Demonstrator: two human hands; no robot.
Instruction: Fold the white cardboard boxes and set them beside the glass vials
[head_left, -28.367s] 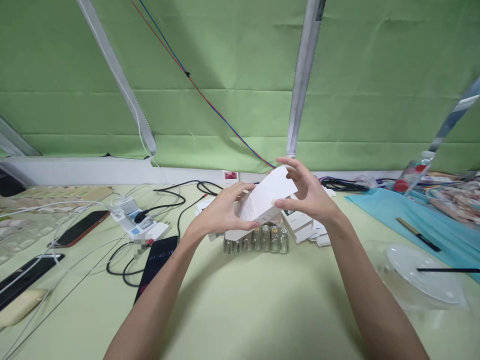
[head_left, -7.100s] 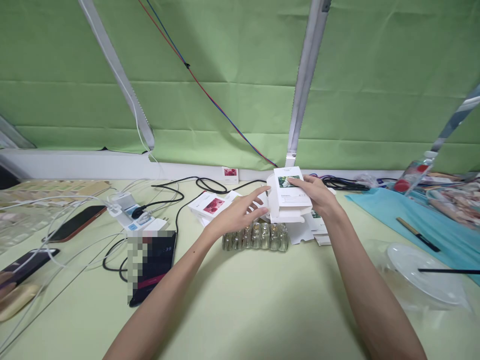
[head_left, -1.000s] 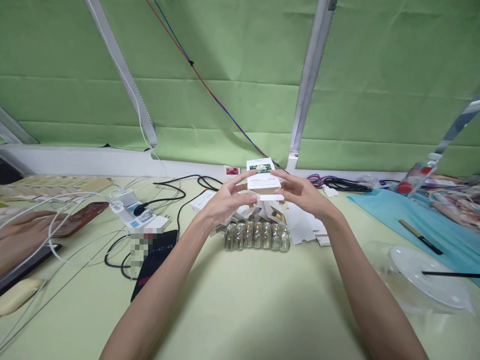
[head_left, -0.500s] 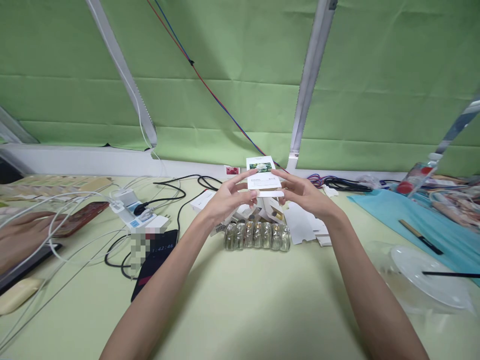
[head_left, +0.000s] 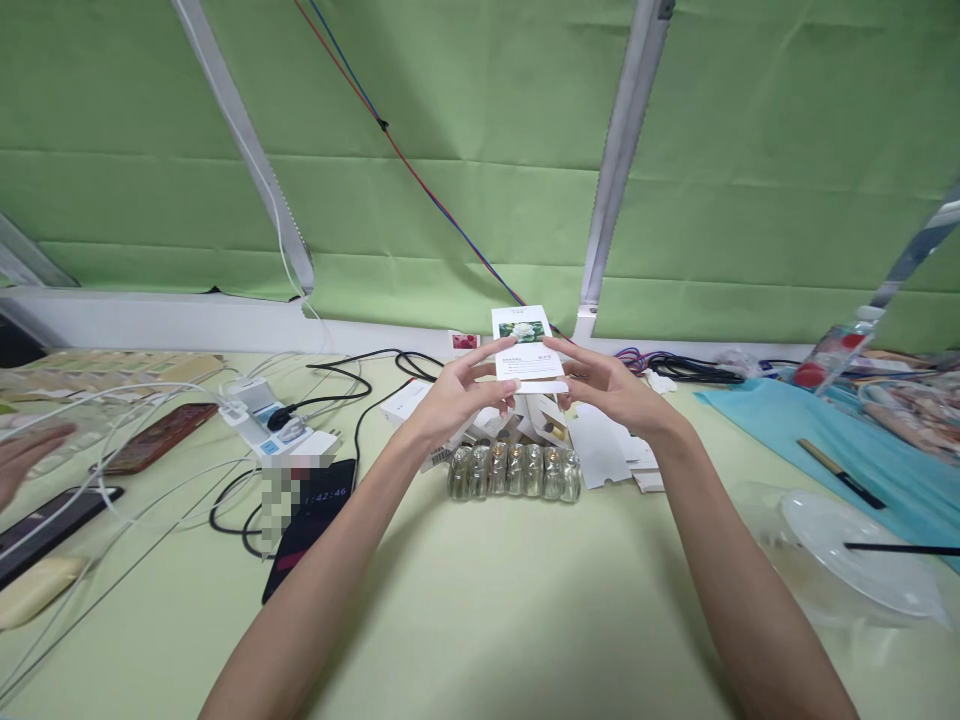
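Note:
Both hands hold a small white carton point(head_left: 525, 345) with a flower picture, raised above the table's middle. My left hand point(head_left: 454, 395) pinches its left side with fingertips. My right hand point(head_left: 611, 390) grips its right side, thumb under its lower flap. Just below stands a row of small glass bottles point(head_left: 514, 470) with gold caps. More open white cartons point(head_left: 607, 455) lie behind and beside the bottles.
A black phone point(head_left: 307, 520), a power strip point(head_left: 266, 425) and tangled black and white cables lie at the left. Another person's hand point(head_left: 22, 455) shows at the far left edge. A clear plastic lid point(head_left: 855, 555) and blue cloth point(head_left: 862, 445) sit right.
The carton has tilted more upright between my fingers. The other person's hand at the left has drawn back from the red phone toward the frame edge.

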